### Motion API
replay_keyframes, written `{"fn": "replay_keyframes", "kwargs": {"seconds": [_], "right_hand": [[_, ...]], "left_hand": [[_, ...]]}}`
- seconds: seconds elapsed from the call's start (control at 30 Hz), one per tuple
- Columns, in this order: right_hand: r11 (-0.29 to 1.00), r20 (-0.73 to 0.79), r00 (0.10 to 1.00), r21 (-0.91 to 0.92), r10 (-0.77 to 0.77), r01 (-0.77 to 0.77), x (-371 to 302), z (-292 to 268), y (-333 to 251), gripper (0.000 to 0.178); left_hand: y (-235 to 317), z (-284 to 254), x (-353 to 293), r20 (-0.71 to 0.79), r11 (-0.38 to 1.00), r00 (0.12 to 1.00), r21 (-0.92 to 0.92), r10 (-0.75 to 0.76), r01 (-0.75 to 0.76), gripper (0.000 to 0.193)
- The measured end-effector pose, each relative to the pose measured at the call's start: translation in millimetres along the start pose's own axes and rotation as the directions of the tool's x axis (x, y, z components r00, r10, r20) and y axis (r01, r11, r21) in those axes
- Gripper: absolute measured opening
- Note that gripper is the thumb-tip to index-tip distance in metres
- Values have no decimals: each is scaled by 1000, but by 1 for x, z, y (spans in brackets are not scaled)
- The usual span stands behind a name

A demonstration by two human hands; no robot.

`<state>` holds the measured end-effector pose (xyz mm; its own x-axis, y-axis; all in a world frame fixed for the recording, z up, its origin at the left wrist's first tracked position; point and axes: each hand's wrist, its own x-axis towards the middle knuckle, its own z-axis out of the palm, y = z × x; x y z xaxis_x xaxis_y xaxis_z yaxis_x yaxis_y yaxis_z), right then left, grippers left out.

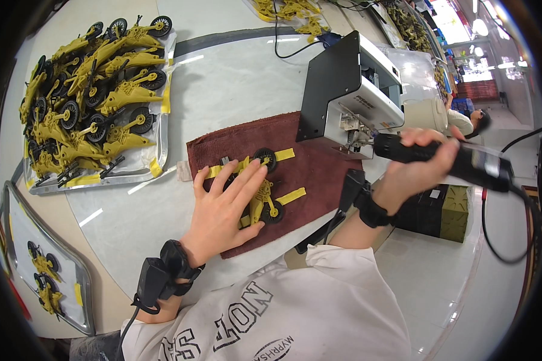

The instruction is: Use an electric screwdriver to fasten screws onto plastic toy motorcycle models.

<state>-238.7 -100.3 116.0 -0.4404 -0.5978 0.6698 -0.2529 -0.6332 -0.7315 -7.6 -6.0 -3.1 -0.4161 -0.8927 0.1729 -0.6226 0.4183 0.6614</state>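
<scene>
Hands: left [226, 207] on toy [262, 195], right [418, 165] on screwdriver [445, 155].

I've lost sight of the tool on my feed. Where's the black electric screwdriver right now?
In the head view, the black electric screwdriver is at right, gripped in the right hand, its tip beside the white and black machine.

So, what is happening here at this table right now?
A person presses the left hand flat on a yellow toy motorcycle lying on a dark red towel. The right hand holds a black electric screwdriver, raised beside a white and black machine, apart from the toy. A tray at the far left is piled with similar yellow motorcycles; another tray near the left edge holds a few.
</scene>
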Motion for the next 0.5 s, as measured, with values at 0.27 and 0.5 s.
{"fn": "replay_keyframes", "kwargs": {"seconds": [0.27,0.5], "right_hand": [[946,319,930,199,184,-256,-50,-6,-17,39],[941,468,881,261,73,-217,-121,0,-55,58]], "left_hand": [[-5,-1,-4,10,1000,1000,-11,18,-18,82],[-5,-4,-5,16,999,999,-21,41,-40,80]]}}
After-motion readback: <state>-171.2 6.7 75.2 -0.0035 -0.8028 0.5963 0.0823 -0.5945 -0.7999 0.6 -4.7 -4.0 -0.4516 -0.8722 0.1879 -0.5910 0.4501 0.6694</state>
